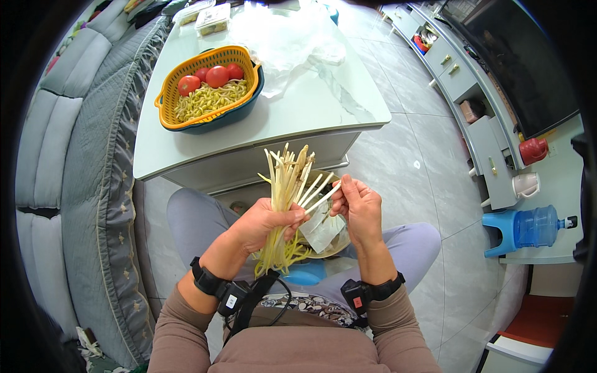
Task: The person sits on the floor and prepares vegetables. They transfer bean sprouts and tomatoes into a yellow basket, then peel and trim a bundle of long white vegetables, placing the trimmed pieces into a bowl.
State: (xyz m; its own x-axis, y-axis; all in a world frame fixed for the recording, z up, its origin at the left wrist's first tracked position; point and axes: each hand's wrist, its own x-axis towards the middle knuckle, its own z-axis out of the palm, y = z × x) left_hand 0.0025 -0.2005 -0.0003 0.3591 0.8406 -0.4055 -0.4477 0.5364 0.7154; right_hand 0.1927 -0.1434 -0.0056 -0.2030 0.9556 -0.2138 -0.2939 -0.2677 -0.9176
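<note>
My left hand [269, 223] grips a bunch of pale yellow-white stalks with yellowish leaves [280, 186], which look like blanched garlic chives. Their white ends point away from me and the thin leaf ends hang towards my lap. At the right of the bunch, my right hand [357, 200] pinches the end of one white stalk that slants out from it. Below my hands, between my knees, stands a round bin [343, 245] with a whitish sheet and scraps inside, partly hidden by the hands and stalks.
On the marble-patterned table [326, 109] are a yellow basket [254, 70] nested in a dark one, holding tomatoes [217, 76] and bean sprouts [205, 103], a clear plastic bag [284, 51] and lidded boxes [213, 21]. A grey sofa [51, 140] stands left; a cabinet [494, 172] and water bottle [536, 226] right.
</note>
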